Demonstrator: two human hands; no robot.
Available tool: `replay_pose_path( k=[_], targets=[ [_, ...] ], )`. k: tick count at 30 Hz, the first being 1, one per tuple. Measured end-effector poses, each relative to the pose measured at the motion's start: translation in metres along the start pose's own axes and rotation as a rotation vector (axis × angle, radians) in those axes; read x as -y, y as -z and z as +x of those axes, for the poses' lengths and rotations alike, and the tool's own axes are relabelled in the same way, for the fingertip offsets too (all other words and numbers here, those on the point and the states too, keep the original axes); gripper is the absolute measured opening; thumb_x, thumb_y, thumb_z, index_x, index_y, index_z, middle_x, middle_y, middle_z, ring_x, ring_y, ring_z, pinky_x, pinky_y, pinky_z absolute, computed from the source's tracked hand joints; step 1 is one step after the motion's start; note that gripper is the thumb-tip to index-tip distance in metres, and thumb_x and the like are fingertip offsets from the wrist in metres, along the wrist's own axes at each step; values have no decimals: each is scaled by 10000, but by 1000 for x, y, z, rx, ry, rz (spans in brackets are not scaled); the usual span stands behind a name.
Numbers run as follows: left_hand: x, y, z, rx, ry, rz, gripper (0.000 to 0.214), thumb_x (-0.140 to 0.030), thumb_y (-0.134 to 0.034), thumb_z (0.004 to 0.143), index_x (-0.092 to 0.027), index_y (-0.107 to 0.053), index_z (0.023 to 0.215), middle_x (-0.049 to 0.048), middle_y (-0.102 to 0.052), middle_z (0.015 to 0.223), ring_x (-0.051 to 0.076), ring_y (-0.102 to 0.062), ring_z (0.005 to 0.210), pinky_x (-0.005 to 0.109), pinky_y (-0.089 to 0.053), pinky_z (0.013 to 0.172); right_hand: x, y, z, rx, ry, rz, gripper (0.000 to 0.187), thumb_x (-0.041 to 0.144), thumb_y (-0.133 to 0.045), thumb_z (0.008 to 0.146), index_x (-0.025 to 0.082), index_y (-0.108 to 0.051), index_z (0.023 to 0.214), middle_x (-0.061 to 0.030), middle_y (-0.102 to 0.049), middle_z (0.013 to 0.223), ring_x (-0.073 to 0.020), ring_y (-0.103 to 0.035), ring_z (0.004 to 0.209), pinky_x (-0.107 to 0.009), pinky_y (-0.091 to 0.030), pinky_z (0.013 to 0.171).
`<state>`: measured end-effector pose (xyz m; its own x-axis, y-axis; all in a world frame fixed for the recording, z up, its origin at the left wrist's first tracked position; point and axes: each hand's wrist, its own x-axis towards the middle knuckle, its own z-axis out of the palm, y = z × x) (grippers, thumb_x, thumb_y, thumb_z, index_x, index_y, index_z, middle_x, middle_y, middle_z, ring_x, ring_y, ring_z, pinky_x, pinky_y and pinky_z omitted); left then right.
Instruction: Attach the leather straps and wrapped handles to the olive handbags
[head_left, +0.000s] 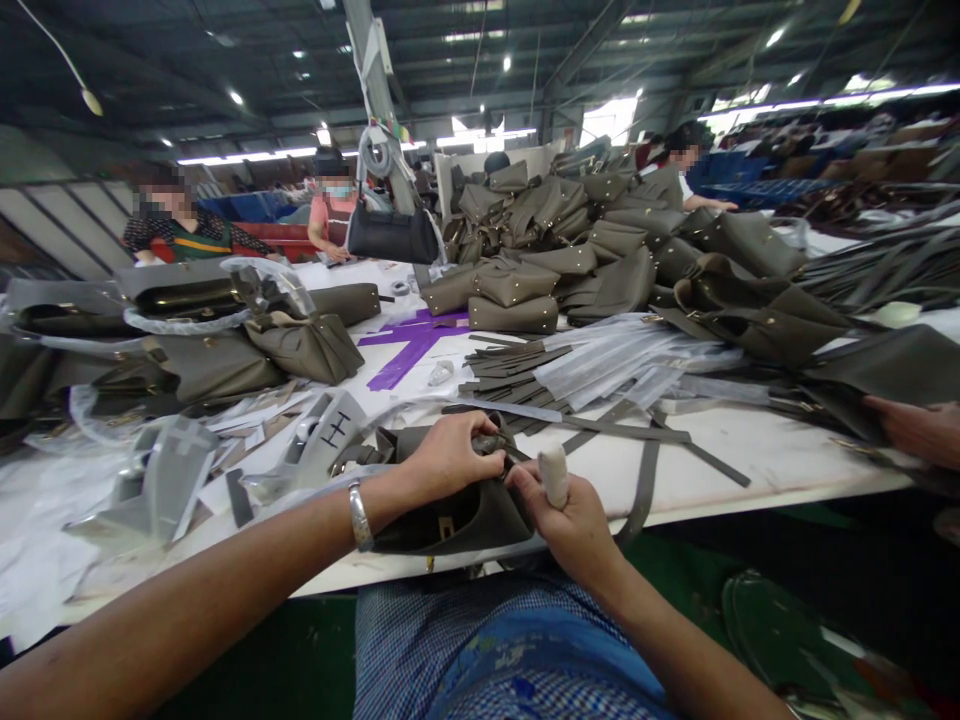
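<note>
An olive-grey handbag (487,525) lies at the table's front edge with its mouth gaping towards me; a small gold fitting shows inside. My left hand (446,450), a metal watch band on its wrist, is closed on the bag's upper right part, thumb and fingers pinching near a strap end. Pressed up against the same spot is my right hand (581,520), its thumb and fingers pinched at the bag's edge. One finger of it stands up in a white wrapping (553,476). The exact piece between the fingertips is hidden.
Cut straps (510,370) and clear plastic strips (615,355) lie beyond my hands. Behind them rises a heap of olive bags (540,215). More bags (210,365) and plastic-wrapped pieces (165,470) sit left. A co-worker's hand (919,430) holds a bag at right.
</note>
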<state>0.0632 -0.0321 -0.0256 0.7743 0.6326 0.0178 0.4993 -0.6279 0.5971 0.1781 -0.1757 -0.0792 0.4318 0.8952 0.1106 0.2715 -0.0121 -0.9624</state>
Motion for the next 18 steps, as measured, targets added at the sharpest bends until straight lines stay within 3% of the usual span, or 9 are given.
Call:
replay_pose_path(
  k=[8, 10, 13, 15, 18],
  targets=[
    [-5, -4, -9, -43, -101, 47, 253, -242, -667, 717, -160, -724, 950, 61, -749, 931, 222, -672, 865, 301, -497, 777, -8, -3, 3, 91, -196, 338, 401, 574, -613, 846, 177, -619, 788, 96, -296, 450, -67, -247, 375, -204, -218, 359],
    [-4, 0, -4, -6, -124, 80, 278, -243, -660, 733, -153, -722, 989, 76, -749, 979, 235, -673, 906, 315, -493, 815, -14, 1, 9, 143, -236, 454, 387, 571, -632, 838, 188, -589, 802, 114, -260, 457, -53, -200, 368, -185, -179, 342],
    [-3, 15, 6, 131, -193, 81, 312, -367, -637, 810, -169, -719, 1037, 80, -744, 1030, 240, -671, 925, 322, -488, 829, -24, 20, 26, 321, -257, 572, 380, 580, -605, 850, 209, -531, 816, 139, -178, 473, -44, -104, 358, -172, -133, 314],
    [-3, 30, 10, 214, -219, 32, 393, -488, -572, 872, -205, -701, 1111, 67, -739, 1070, 227, -670, 932, 308, -485, 832, -30, 35, 45, 283, -168, 433, 402, 608, -510, 888, 208, -524, 848, 141, -148, 483, -55, -100, 353, -179, -157, 304],
    [3, 54, 4, 172, -175, 33, 456, -548, -458, 931, -245, -660, 1205, 59, -719, 1141, 223, -658, 995, 296, -467, 875, -38, 54, 77, 12, 42, -131, 476, 589, -366, 950, 168, -588, 945, 84, -345, 492, -99, -349, 389, -213, -339, 378]
  ],
)
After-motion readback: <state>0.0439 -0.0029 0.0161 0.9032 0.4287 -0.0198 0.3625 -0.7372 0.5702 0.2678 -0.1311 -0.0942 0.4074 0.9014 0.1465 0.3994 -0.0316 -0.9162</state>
